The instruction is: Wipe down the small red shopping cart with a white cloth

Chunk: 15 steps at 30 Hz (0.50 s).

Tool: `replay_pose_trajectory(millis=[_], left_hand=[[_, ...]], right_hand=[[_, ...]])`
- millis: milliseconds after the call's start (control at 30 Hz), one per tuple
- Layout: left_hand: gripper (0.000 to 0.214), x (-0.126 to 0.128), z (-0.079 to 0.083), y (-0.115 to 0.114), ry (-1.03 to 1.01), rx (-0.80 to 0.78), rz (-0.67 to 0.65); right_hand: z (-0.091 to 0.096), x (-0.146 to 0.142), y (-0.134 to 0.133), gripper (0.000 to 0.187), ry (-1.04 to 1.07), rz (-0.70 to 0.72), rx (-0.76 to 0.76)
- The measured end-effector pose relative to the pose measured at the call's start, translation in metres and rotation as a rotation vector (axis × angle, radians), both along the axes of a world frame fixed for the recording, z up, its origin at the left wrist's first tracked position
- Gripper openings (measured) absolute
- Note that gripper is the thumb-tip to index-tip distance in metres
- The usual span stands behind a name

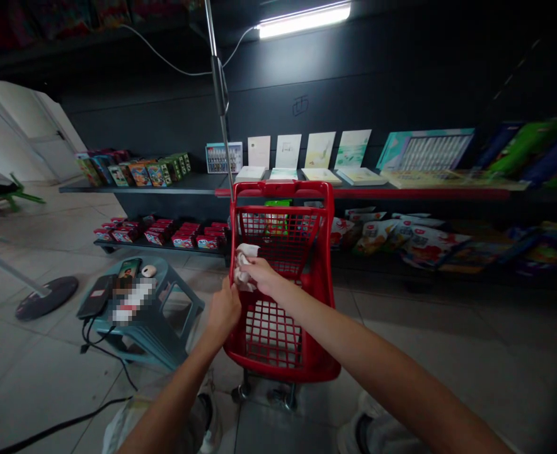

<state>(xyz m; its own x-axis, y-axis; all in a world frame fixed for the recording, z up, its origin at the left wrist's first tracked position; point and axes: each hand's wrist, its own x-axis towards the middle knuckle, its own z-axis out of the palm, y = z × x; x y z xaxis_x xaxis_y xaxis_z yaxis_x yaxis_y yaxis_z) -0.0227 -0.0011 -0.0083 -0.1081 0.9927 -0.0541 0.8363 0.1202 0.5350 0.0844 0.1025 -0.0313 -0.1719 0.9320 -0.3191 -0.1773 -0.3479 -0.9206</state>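
The person's right hand [259,274] is closed on a crumpled white cloth [249,251], held against the left side of a red cart [324,302]. The left hand [226,307] touches the cart's left rim; its finger closure cannot be told. A stool [164,277] stands to the left.

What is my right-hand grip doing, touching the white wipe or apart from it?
Touching. The head view shows the right-hand grip closed on the white wipe, which bunches out above and below it.
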Motion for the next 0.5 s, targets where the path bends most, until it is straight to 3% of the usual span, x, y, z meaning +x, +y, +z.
replay_pose_trajectory(millis=[133, 233, 300, 400, 500], left_hand=[[0.052, 0.01, -0.002, -0.016, -0.04, -0.011, 0.023], [0.057, 0.013, -0.004, -0.025, -0.098, 0.044, -0.02], [0.056, 0.014, -0.004, -0.03, -0.147, 0.052, -0.048], [0.049, 0.016, -0.003, -0.032, -0.218, 0.068, -0.051], [0.041, 0.02, -0.004, -0.033, -0.256, 0.098, -0.059]], right_hand=[[0.009, 0.005, 0.028, 0.03, -0.087, -0.261, 0.231], [0.023, 0.015, 0.054, 0.048, -0.365, -0.518, 0.496], [0.029, 0.02, 0.071, 0.053, -0.578, -0.587, 0.709], [0.022, 0.023, 0.086, 0.055, -0.875, -0.457, 0.936], [-0.009, 0.024, 0.082, 0.053, -1.132, -0.144, 0.894]])
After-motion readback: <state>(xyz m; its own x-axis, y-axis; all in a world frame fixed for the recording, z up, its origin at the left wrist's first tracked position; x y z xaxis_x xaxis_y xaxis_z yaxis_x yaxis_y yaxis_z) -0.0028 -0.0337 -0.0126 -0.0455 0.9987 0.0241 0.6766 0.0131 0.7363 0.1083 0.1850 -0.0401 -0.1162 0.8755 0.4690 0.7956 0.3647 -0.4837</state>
